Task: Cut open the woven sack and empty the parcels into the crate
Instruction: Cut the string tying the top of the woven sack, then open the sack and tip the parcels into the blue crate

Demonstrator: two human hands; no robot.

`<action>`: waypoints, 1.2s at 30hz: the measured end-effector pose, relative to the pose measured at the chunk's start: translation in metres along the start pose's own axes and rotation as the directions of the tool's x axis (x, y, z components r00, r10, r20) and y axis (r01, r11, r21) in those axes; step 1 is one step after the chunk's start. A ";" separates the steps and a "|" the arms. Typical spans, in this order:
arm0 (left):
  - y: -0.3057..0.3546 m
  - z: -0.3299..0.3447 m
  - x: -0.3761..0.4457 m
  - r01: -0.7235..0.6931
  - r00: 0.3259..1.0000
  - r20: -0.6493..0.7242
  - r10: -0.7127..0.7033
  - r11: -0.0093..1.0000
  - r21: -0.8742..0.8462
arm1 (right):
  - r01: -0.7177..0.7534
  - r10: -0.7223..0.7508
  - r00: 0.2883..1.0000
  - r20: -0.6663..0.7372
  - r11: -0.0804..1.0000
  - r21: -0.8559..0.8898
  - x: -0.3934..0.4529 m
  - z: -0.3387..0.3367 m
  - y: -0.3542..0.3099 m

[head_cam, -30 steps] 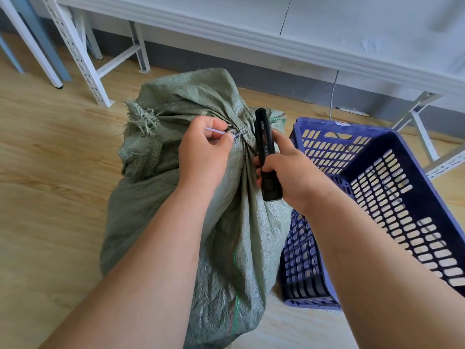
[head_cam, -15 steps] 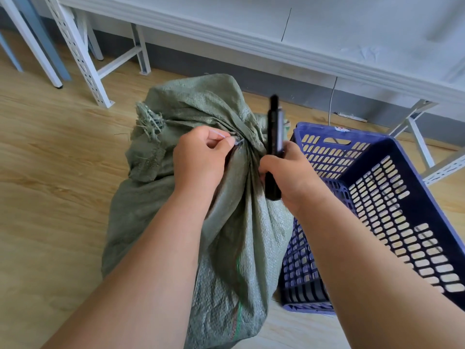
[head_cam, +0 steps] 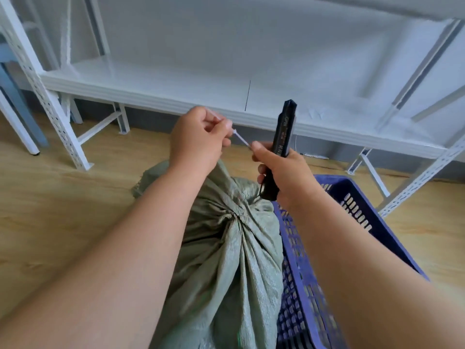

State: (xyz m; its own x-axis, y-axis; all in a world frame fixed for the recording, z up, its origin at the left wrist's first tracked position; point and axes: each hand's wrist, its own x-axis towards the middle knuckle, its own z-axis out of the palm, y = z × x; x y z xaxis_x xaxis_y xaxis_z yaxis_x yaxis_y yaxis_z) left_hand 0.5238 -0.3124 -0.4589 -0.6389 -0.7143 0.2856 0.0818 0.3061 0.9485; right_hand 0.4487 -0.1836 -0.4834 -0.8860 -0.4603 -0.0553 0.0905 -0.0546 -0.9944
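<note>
At frame centre, the left hand (head_cam: 198, 137) and right thumb pinched a white cable tie (head_cam: 242, 140); the right hand (head_cam: 281, 172) also gripped a black utility knife (head_cam: 283, 137). Below, the green woven sack (head_cam: 234, 260) remained bunched beside the blue crate (head_cam: 357, 212), parcels apparently unemptied.

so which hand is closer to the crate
Right. The right hand, gripping the black cutter, sits just above the blue crate's far left corner. The left hand, pinching a thin white tie, is farther left, above the sack.
</note>
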 end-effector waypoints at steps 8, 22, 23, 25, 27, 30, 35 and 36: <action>0.027 0.087 0.029 0.234 0.963 0.170 -0.207 0.960 -0.156 | -0.045 0.039 0.999 -0.032 0.970 -0.238 0.024 -0.071 -0.022; 0.031 0.240 0.030 0.100 0.913 0.365 -0.183 0.967 0.235 | -0.235 0.190 0.952 -0.241 0.956 -0.175 0.179 -0.198 -0.016; 0.030 0.249 0.035 0.104 0.917 0.350 -0.192 0.961 0.255 | -0.244 0.195 0.951 -0.242 0.950 -0.193 0.192 -0.206 -0.016; 0.029 0.265 0.045 0.117 0.921 0.326 -0.215 0.948 0.296 | -0.252 0.193 0.949 -0.250 0.939 -0.232 0.216 -0.218 -0.017; 0.026 0.279 0.055 0.125 0.922 0.309 -0.235 0.933 0.336 | -0.272 0.206 0.947 -0.247 0.922 -0.275 0.236 -0.227 -0.019; 0.019 0.292 0.067 0.135 0.930 0.277 -0.244 0.923 0.361 | -0.318 0.247 0.938 -0.243 0.892 -0.320 0.260 -0.233 -0.022; 0.004 0.300 0.075 0.162 0.936 0.239 -0.257 0.921 0.355 | -0.238 0.214 0.961 -0.177 0.963 -0.127 0.291 -0.236 -0.033; 0.002 0.299 0.076 0.171 0.938 0.227 -0.262 0.919 0.354 | -0.228 0.217 0.965 -0.146 0.972 -0.059 0.292 -0.237 -0.031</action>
State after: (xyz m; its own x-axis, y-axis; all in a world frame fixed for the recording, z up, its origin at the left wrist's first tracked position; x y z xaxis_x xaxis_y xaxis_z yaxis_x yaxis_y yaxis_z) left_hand 0.2463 -0.1781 -0.4763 -0.7943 -0.6075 -0.0119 -0.3050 0.3817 0.8725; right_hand 0.0790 -0.1060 -0.4899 -0.9020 -0.3264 -0.2825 0.2628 0.1037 -0.9592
